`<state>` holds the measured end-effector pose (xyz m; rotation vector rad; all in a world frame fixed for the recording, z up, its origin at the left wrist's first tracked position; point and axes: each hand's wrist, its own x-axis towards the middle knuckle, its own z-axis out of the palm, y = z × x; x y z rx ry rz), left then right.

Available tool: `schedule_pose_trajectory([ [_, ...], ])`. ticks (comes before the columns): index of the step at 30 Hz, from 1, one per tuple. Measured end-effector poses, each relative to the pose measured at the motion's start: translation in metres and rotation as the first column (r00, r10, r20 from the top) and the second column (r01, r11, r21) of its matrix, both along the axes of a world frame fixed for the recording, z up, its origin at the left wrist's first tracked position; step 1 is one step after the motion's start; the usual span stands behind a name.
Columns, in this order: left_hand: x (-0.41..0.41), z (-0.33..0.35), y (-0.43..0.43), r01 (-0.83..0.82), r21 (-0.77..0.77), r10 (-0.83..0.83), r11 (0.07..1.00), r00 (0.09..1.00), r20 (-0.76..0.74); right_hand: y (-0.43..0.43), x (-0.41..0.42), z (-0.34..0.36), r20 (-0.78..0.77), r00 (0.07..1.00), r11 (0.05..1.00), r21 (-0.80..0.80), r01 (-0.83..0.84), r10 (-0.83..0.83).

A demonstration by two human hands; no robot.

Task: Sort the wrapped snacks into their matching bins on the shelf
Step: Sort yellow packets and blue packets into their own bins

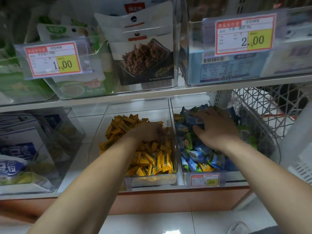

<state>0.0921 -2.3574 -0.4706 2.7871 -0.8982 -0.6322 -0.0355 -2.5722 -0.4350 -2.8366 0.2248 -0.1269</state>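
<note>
Two clear bins stand side by side on the lower shelf. The middle bin (175,144) holds several yellow wrapped snacks (152,159). My left hand (148,132) lies in that pile with its fingers curled down among the yellow wrappers; what they hold is hidden. The right bin (185,174) holds blue and green wrapped snacks (195,156), with a yellow one (205,167) near its front. My right hand (217,127) is over the blue pile, thumb and fingers closing on a blue wrapped snack (195,120).
A white lattice basket (263,105) stands to the right of the blue bin. A clear bin with blue and white packets (25,149) sits at the left. The upper shelf (152,93) carries bins of pouches and price tags. A price tag (205,179) hangs on the right bin's front.
</note>
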Motion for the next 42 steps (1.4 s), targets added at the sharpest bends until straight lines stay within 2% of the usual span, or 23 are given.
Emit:
schedule_pose_trajectory([
  [2, -0.002, -0.001, 0.004, 0.000, -0.043, 0.001, 0.999, 1.000, 0.021, 0.000, -0.001, 0.001, -0.007, 1.000, 1.000, -0.013, 0.002, -0.002],
  [4, -0.006, 0.002, 0.011, -0.062, -0.201, 0.071, 0.978, 0.997, 0.039, 0.000, -0.002, 0.003, 0.010, 1.000, 1.000, -0.022, 0.008, -0.007],
  [7, -0.018, 0.020, 0.023, -0.168, -0.507, 0.223, 0.845, 0.974, 0.049, 0.005, -0.003, 0.010, 0.113, 0.994, 1.000, 0.003, 0.005, -0.006],
  [9, -0.031, 0.037, 0.028, -0.224, -0.643, 0.296, 0.733, 0.955, 0.005, 0.015, -0.003, 0.017, 0.209, 0.977, 0.998, 0.049, -0.044, 0.033],
  [11, -0.049, 0.052, 0.030, -0.272, -0.748, 0.316, 0.606, 0.945, -0.087, 0.032, -0.004, 0.021, 0.274, 0.958, 0.969, 0.204, -0.137, 0.078],
  [14, -0.081, 0.065, 0.029, -0.301, -0.862, 0.278, 0.407, 0.940, -0.197, 0.063, -0.009, 0.024, 0.237, 0.962, 0.791, 0.559, -0.249, 0.135],
  [16, -0.097, 0.069, 0.028, -0.297, -0.889, 0.265, 0.348, 0.941, -0.211, 0.075, -0.012, 0.024, 0.287, 0.948, 0.709, 0.639, -0.298, 0.139],
  [18, -0.107, 0.070, 0.033, -0.287, -0.888, 0.256, 0.360, 0.945, -0.202, 0.075, -0.013, 0.025, 0.335, 0.937, 0.698, 0.647, -0.308, 0.102],
  [20, -0.109, 0.067, 0.048, -0.258, -0.838, 0.321, 0.481, 0.941, -0.105, 0.067, -0.014, 0.023, 0.350, 0.935, 0.769, 0.582, -0.265, 0.057],
  [23, -0.112, 0.056, 0.086, -0.247, -0.710, 0.450, 0.659, 0.886, 0.109, 0.045, -0.013, 0.019, 0.403, 0.915, 0.949, 0.285, -0.135, 0.009],
  [26, -0.113, 0.045, 0.124, -0.229, -0.568, 0.472, 0.791, 0.818, 0.328, 0.031, -0.013, 0.013, 0.354, 0.935, 1.000, 0.015, 0.004, -0.009],
  [28, -0.109, 0.042, 0.141, -0.273, -0.548, 0.518, 0.791, 0.775, 0.362, 0.034, -0.013, 0.009, 0.225, 0.974, 0.990, -0.123, 0.064, -0.035],
  [29, -0.107, 0.041, 0.147, -0.311, -0.555, 0.559, 0.772, 0.747, 0.360, 0.040, -0.014, 0.008, 0.198, 0.979, 0.986, -0.142, 0.082, -0.053],
  [31, -0.101, 0.038, 0.154, -0.377, -0.533, 0.613, 0.757, 0.691, 0.382, 0.056, -0.016, 0.011, 0.265, 0.963, 0.985, -0.148, 0.092, -0.050],
  [33, -0.097, 0.033, 0.160, -0.426, -0.515, 0.641, 0.744, 0.673, 0.369, 0.079, -0.019, 0.017, 0.330, 0.944, 0.989, -0.146, 0.019, 0.030],
  [36, -0.094, 0.024, 0.169, -0.493, -0.517, 0.657, 0.699, 0.729, 0.194, 0.124, -0.021, 0.022, 0.275, 0.931, 0.965, 0.037, -0.259, 0.239],
  [39, -0.091, 0.016, 0.177, -0.493, -0.547, 0.625, 0.676, 0.777, 0.072, 0.169, -0.007, 0.016, 0.106, 0.821, 0.805, 0.159, -0.571, 0.561],
  [42, -0.091, 0.017, 0.182, -0.475, -0.571, 0.614, 0.669, 0.786, 0.065, 0.200, 0.010, 0.007, -0.118, 0.677, 0.682, 0.242, -0.690, 0.726],
])
